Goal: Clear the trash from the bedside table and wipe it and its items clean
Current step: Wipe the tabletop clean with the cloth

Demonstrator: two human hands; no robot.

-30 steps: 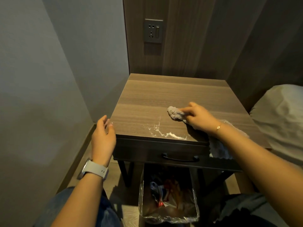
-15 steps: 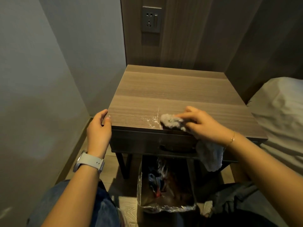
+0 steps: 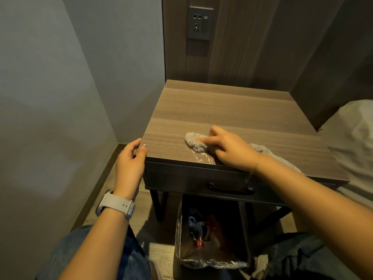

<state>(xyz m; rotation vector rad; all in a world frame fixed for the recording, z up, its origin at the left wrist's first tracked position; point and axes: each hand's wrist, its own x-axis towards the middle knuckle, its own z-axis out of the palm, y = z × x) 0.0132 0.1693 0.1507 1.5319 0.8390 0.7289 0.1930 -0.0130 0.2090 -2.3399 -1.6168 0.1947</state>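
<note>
The wooden bedside table (image 3: 232, 106) has a bare top. My right hand (image 3: 232, 150) holds a bunched grey cloth (image 3: 194, 142) and presses it onto the front half of the top; the rest of the cloth trails out behind my wrist. A faint white smear (image 3: 201, 158) lies at the front edge just below the cloth. My left hand (image 3: 129, 162) grips the table's front left corner, thumb on top and fingers round the side.
A trash bin (image 3: 212, 264) with a clear liner and wrappers inside stands on the floor under the table front. The drawer has a dark handle (image 3: 230, 189). A bed pillow (image 3: 355, 138) lies at the right, a wall socket (image 3: 199, 23) behind, a grey wall close at the left.
My right hand swept the cloth down to the front edge over the white powder, then back up onto the top; most of the powder is gone. My left hand closed on the table corner.
</note>
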